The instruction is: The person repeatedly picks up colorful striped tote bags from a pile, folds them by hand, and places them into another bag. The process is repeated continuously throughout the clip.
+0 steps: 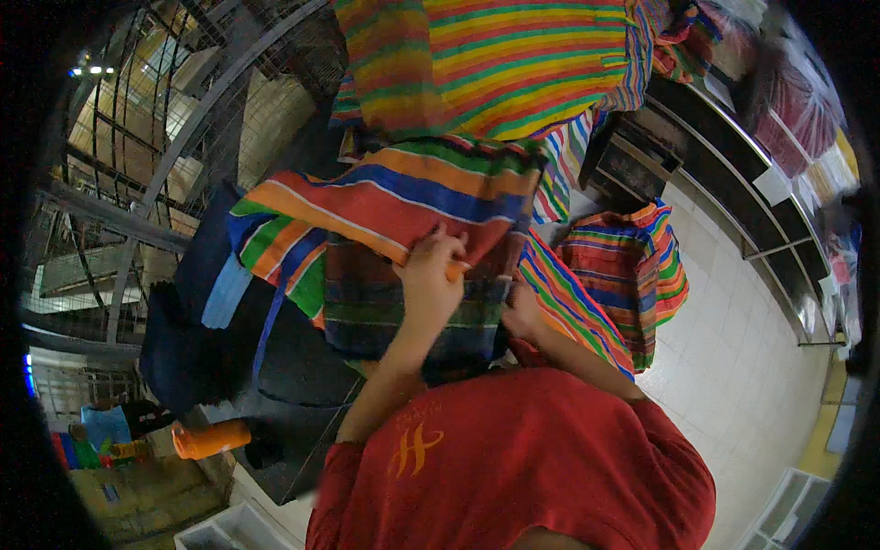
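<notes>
A striped cloth [385, 188] of orange, red, blue and green lies folded over at the centre, above darker striped fabric [385, 307]. My left hand [435, 266] has its fingers curled on the cloth's red and orange band. My right hand [521, 312] is closed at the fabric's right edge, lower down and partly blurred. Behind them is a yellow, red and green striped piece [513, 64]. More striped pieces [605, 284] lie at the right.
A dark padded surface with straps [183, 339] and an orange cylindrical item [206, 442] are at left, beside metal mesh racks [137, 137]. Dark shelving [733, 183] with wrapped bundles [793, 119] runs along the right above a tiled floor [733, 385]. Another person [110, 426] stands far lower left.
</notes>
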A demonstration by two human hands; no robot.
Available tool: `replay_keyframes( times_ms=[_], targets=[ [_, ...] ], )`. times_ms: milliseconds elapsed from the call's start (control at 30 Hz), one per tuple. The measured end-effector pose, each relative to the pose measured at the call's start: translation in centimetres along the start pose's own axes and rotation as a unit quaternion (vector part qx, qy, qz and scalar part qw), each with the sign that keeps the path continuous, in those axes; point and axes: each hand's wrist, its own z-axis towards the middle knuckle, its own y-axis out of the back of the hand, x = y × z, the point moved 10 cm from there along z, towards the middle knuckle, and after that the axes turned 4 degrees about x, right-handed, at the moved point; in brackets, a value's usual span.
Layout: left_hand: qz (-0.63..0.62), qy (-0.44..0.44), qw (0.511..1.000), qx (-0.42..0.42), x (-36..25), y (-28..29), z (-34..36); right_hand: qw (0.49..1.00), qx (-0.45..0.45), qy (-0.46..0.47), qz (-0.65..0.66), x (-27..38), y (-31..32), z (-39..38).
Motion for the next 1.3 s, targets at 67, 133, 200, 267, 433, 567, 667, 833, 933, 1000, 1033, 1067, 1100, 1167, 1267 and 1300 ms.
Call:
replay_keyframes(
  times_ms=[67, 133, 200, 267, 433, 567, 667, 833, 933, 1000, 1033, 1067, 1100, 1167, 1267, 1300],
  targets=[
    [0.019, 0.035, 0.999, -0.015, 1.8, 2.0, 0.6, 0.996, -0.006, -0.09, 0.003, -1.1, -0.1, -0.7],
    [0.024, 0.073, 0.997, -0.021, 3.3, 4.2, 0.6, 0.987, 0.072, -0.073, -0.121, -0.8, -0.4, -1.2],
    [0.0, 0.1, 0.995, -0.009, 3.7, 4.8, 1.3, 0.971, 0.148, -0.049, -0.181, -6.0, -4.0, -3.1],
    [0.041, 0.088, 0.995, -0.018, 2.9, 4.5, 0.9, 0.984, 0.153, -0.034, -0.088, -10.4, -7.2, -4.1],
    [0.192, 0.158, 0.967, 0.061, 0.8, 5.9, -2.0, 0.968, 0.019, -0.062, 0.242, -7.8, -4.8, -0.8],
    [0.205, 0.128, 0.96, 0.143, -5.4, 7.4, -5.0, 0.795, -0.098, -0.271, 0.533, -5.7, -2.9, 2.2],
    [0.091, 0.153, 0.958, 0.223, -3.9, 3.3, -8.7, 0.676, -0.1, -0.232, 0.693, -4.5, -2.0, 5.8],
    [-0.019, 0.182, 0.96, 0.212, 3.6, -3.1, -11.4, 0.568, -0.076, -0.176, 0.801, -1.8, -0.7, 7.4],
    [0.109, 0.148, 0.965, 0.187, 9.1, -5.4, -13.4, 0.58, -0.026, -0.163, 0.798, 0.4, -0.1, 6.5],
    [0.163, 0.135, 0.956, 0.203, 6.8, -6.0, -12.5, 0.669, 0.028, -0.161, 0.725, -3.2, -1.2, 5.8],
    [0.171, 0.136, 0.951, 0.218, 6.1, -6.6, -11.5, 0.71, 0.019, -0.165, 0.684, -8.7, -2.6, 5.3],
    [0.166, 0.151, 0.949, 0.223, 6.6, -6.8, -11.8, 0.728, 0.017, -0.161, 0.666, -10.0, -3.4, 5.1],
    [0.159, 0.16, 0.947, 0.228, 7.0, -7.2, -11.8, 0.746, 0.009, -0.156, 0.647, -11.2, -3.7, 4.8],
    [0.11, 0.189, 0.949, 0.225, 9.5, -7.7, -13.7, 0.744, -0.007, -0.126, 0.657, -9.5, -4.2, 4.2],
    [-0.124, 0.34, 0.923, 0.129, 12.8, -6.9, -14.7, 0.775, 0.024, -0.094, 0.625, -7.6, -3.5, 2.7],
    [-0.041, 0.353, 0.927, 0.122, 12.9, -6.3, -14.9, 0.819, 0.006, -0.106, 0.564, -7.7, -3.1, 2.4]
  ],
)
